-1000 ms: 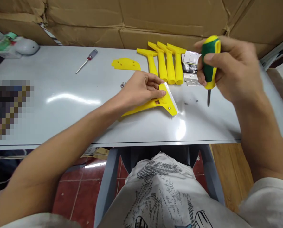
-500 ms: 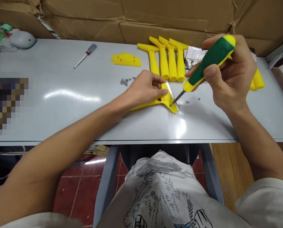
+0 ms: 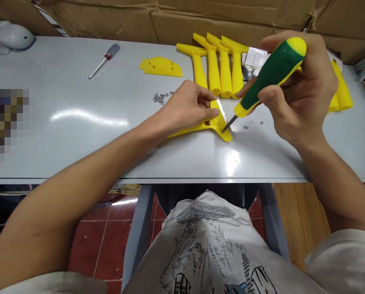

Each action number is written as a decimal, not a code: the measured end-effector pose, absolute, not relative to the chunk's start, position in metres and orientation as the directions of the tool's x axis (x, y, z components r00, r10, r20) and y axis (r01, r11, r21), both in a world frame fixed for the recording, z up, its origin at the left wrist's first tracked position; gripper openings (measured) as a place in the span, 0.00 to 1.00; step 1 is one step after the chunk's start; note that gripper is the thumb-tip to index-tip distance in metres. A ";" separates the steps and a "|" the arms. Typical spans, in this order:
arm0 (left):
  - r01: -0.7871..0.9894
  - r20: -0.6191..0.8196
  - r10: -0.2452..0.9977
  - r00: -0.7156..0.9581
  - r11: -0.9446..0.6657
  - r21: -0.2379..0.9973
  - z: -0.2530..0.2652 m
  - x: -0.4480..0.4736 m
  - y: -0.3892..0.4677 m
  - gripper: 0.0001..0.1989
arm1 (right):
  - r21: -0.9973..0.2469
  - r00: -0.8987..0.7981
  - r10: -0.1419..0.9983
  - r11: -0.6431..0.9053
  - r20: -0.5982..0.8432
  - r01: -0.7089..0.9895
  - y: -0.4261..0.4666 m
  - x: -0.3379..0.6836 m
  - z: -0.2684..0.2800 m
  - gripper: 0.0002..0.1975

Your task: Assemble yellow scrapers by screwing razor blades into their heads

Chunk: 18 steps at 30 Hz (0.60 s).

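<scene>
A yellow scraper (image 3: 221, 127) lies on the white table, its handle pointing left and a thin metal blade along its right edge. My left hand (image 3: 190, 105) is closed on the scraper's head, thumb on top; its arm and palm cover part of the handle. In my right hand (image 3: 301, 90) is a green and yellow screwdriver (image 3: 271, 75), held slantwise with the fingers round its grip. The screwdriver's tip meets the near corner of the scraper's head, at a screw spot. Just right of the blade lie a loose screw (image 3: 246, 127) and a small nut (image 3: 261, 123).
Several yellow scraper handles (image 3: 214, 73) stand in a row behind my hands, beside white packets (image 3: 256, 57). A yellow plate with holes (image 3: 161, 67), a pile of screws (image 3: 159, 98) and a second screwdriver (image 3: 105, 60) lie to the left. Cardboard (image 3: 182, 24) lines the back.
The view has shifted slightly, so the things at the back sit a little higher in it. Both hands keep their hold, and the screwdriver's tip stays on the same corner of the scraper.
</scene>
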<state>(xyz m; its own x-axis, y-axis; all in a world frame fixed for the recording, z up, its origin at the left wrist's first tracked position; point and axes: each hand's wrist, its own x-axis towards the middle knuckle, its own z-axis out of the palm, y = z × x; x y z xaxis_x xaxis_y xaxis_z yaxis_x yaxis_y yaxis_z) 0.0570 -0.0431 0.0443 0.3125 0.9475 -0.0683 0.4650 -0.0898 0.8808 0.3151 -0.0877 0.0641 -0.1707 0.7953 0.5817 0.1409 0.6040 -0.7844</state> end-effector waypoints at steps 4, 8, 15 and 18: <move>0.433 -0.066 0.946 0.317 -0.082 0.898 0.042 0.056 -0.044 0.16 | -0.669 -0.190 0.701 0.713 0.687 0.211 -0.087 0.317 0.066 0.31; 0.405 -0.081 0.944 0.320 -0.059 0.912 0.040 0.058 -0.045 0.14 | -0.716 -0.392 0.735 0.660 0.552 0.229 -0.088 0.322 0.079 0.31; 0.455 -0.081 0.941 0.330 -0.083 0.887 0.053 0.065 -0.049 0.04 | -0.784 -0.422 0.768 0.593 0.482 0.184 -0.093 0.312 0.092 0.30; 0.436 -0.075 0.927 0.368 -0.101 0.894 0.055 0.063 -0.051 0.03 | -0.807 -0.389 0.822 0.531 0.416 0.260 -0.099 0.304 0.100 0.32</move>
<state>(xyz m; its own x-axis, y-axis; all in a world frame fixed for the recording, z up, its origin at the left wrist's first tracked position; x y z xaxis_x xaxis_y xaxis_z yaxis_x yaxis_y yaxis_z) 0.0631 -0.0511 0.0552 0.3676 0.9270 -0.0746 0.4357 -0.1008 0.8945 0.3043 -0.0988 0.0997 -0.3887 0.8222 0.4158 0.2600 0.5308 -0.8066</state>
